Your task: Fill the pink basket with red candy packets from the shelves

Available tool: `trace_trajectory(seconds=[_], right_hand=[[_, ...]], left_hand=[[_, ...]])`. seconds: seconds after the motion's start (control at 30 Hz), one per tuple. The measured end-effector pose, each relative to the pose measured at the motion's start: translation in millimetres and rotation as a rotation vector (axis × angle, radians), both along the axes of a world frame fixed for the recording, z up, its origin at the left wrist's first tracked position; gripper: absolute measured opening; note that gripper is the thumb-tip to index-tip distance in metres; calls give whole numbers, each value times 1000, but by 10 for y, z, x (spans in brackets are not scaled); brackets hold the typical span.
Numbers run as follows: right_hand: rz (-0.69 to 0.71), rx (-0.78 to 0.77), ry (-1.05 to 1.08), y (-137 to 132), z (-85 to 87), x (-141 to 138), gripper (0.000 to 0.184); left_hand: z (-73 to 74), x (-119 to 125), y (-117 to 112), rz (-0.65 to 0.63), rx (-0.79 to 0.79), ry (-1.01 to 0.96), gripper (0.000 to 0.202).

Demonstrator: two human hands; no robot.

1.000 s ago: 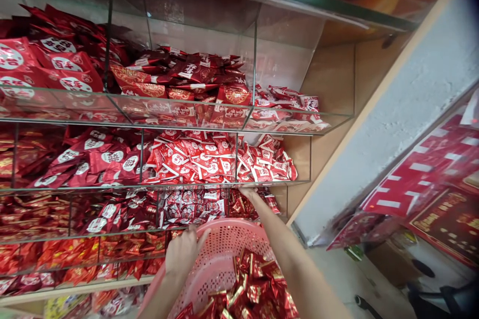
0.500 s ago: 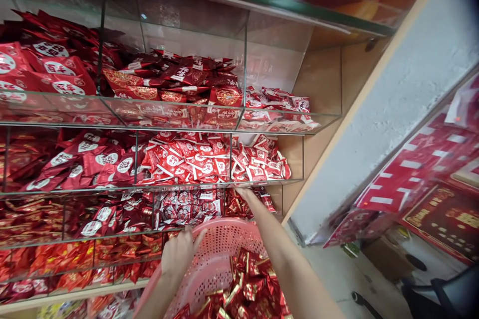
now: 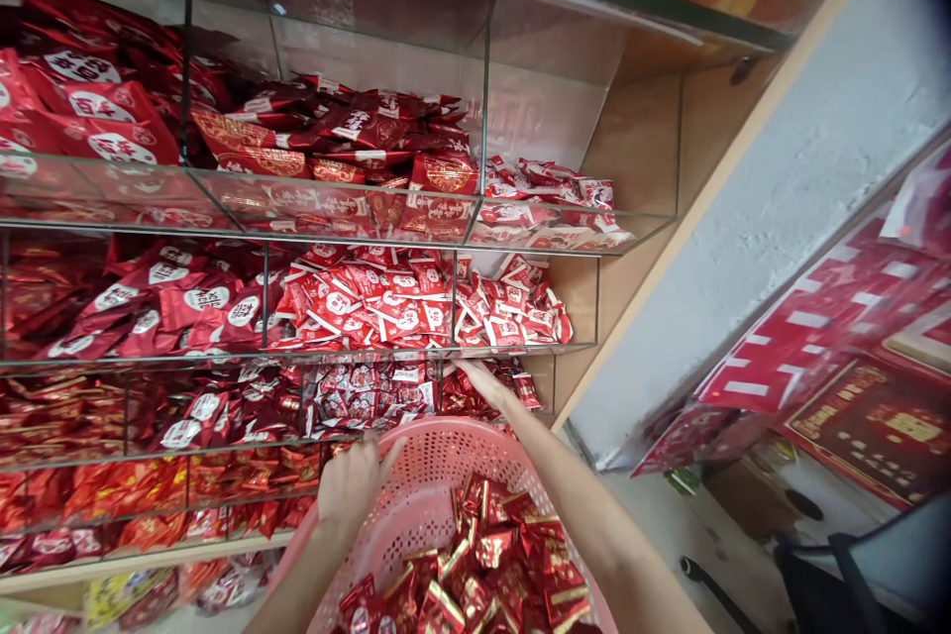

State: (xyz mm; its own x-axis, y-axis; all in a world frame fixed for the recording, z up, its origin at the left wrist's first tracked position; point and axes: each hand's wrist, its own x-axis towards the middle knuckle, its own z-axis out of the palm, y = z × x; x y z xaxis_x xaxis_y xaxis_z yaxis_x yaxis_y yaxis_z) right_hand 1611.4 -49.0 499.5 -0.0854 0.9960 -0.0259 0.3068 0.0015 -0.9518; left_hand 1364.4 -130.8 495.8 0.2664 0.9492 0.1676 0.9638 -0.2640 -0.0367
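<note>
My left hand [image 3: 353, 483] grips the rim of a pink perforated basket [image 3: 438, 461] held against the glass shelves. Shiny red and gold wrapped candies [image 3: 482, 575] fill the basket's bottom. My right hand [image 3: 481, 381] reaches over the basket into the rightmost bin of the third shelf, among small red foil candies [image 3: 465, 398]. Its fingers lie inside the bin behind the glass edge, so I cannot see whether they hold anything.
Glass shelf bins [image 3: 453, 302] hold piles of red-wrapped sweets in several rows. A wooden side panel [image 3: 639, 178] and white wall [image 3: 788, 198] stand to the right. Red packaged goods [image 3: 809, 347] hang at far right. Floor with dark objects [image 3: 743, 555] lies below.
The view has shifted down and left slightly. The basket sits a little lower with more of its candies showing. My right hand stays in the same bin.
</note>
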Motion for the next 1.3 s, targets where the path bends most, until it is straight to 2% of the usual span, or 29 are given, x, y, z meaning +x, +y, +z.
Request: trace_trajectory(seconds=[0.17,0.33,0.4,0.5,0.7,0.87,1.0,1.3], right_hand=[[48,117,29,-158,-49,45,59],[-74,254,-222,-254,-47,248,41],[-27,237,-290,-312,-78,333,34],[65,207,-412,-391,-142,392,43],[96,189,-631,-344,-208,344,54],[105,223,-720,-213,-146,374,53],[150,299,-797,-156,-74,287,54],[290,363,-964,-226,-58,75,49]], left_hand=[[-21,8,-6,5,36,11,68],[-12,10,-15,-1,61,20,67],[-13,10,-16,-1,63,22,67],[-23,7,-13,-2,60,23,67],[-20,1,-16,-16,53,13,65],[9,6,-19,2,38,-12,62],[8,1,-13,-7,23,-9,63],[14,19,-25,8,37,-14,59]])
